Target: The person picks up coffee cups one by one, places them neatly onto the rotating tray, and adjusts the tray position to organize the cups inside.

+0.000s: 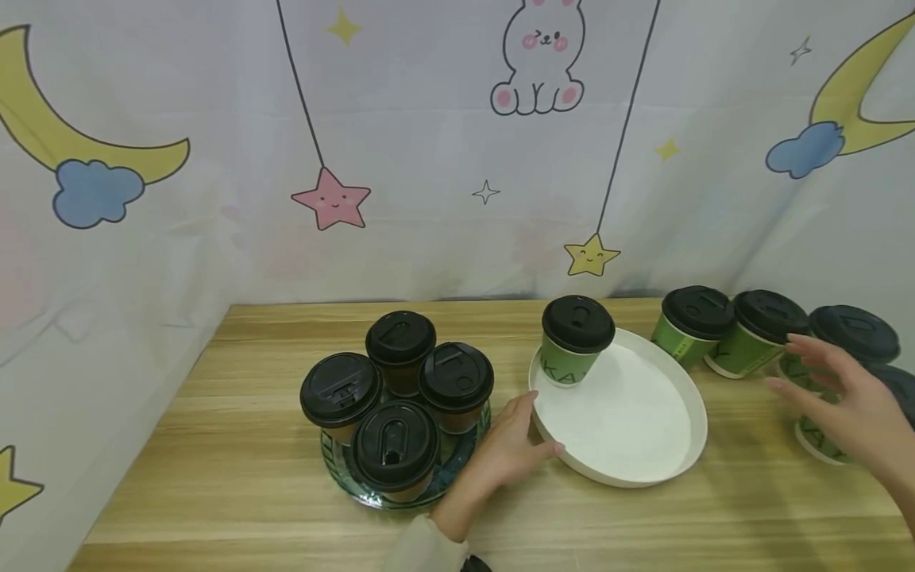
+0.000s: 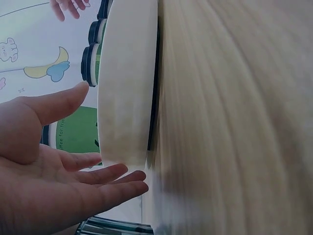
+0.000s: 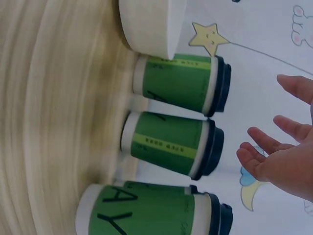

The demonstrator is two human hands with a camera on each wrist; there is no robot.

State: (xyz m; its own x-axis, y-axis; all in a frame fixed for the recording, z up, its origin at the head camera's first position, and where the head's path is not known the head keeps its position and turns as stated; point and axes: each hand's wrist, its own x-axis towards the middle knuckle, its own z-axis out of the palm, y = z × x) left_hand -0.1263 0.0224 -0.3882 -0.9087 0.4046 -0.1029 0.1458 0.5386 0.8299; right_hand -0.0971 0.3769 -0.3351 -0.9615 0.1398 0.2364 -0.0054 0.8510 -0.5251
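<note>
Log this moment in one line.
left hand: by white tray | right hand: near green cups | tray: one green cup | plate: four brown cups

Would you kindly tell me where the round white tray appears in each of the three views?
Head: the white tray is right of centre, with one green cup in it.
Left wrist: upper middle, side-on, cut off by the top edge.
Right wrist: top, around the middle, partly cut off.
Shared landmark: the black-lidded green cups outside the tray.
</note>
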